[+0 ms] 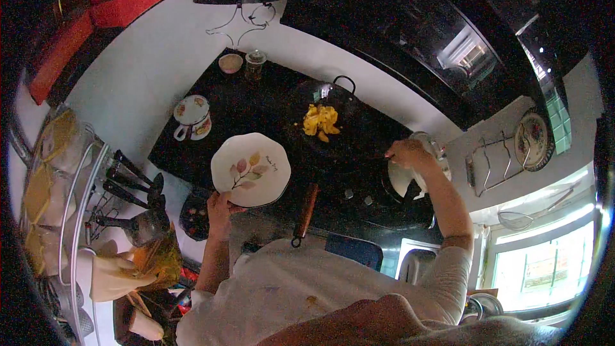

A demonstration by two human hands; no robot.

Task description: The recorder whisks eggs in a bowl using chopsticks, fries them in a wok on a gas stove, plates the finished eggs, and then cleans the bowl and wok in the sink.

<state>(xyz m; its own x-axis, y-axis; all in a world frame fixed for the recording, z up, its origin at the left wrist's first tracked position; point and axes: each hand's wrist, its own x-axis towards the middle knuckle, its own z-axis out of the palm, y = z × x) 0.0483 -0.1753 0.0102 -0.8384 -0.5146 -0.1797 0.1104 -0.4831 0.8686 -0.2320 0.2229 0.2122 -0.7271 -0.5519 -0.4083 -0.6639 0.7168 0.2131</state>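
My left hand [219, 216] grips the near left rim of a white plate [251, 169] with a printed leaf sprig; no food lies on it. A dark wok [293, 139] holds pieces of yellow cooked food, perhaps egg [321, 121], right of and beyond the plate. Its brown wooden handle [306, 214] points towards me, and a loop handle is on the far side. Right of the wok, my right hand [409, 154] is raised with bunched fingers over a light-coloured pot [399, 180]. Whether a thin dark utensil is between those fingers is too dim to see.
A white lidded enamel mug [193, 117], a small bowl [230, 63] and a glass jar [255, 65] stand on the dark counter. At left, black utensils [129, 187] hang by a metal rack. A range hood [408, 53] overhangs the back. A wire rack [495, 163] hangs at right.
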